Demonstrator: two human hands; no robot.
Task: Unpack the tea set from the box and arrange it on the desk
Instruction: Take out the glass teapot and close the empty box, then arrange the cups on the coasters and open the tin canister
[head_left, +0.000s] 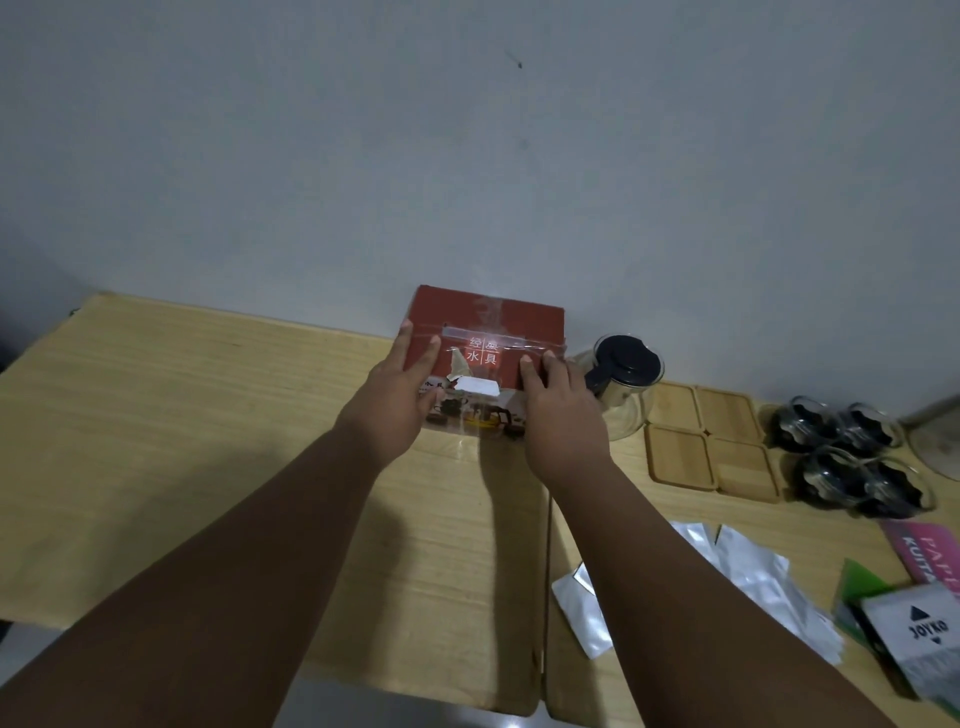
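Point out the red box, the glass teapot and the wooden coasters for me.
red box (493, 325): head view, on its taped top face.
glass teapot (629, 359): head view, on its black lid.
wooden coasters (680, 454): head view, on the near-left coaster of the four.

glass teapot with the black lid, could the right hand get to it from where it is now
Probably yes. The right hand rests on the red box's right edge, and the glass teapot stands just beside it on the desk with nothing between them. The hand would have to let go of the box first.
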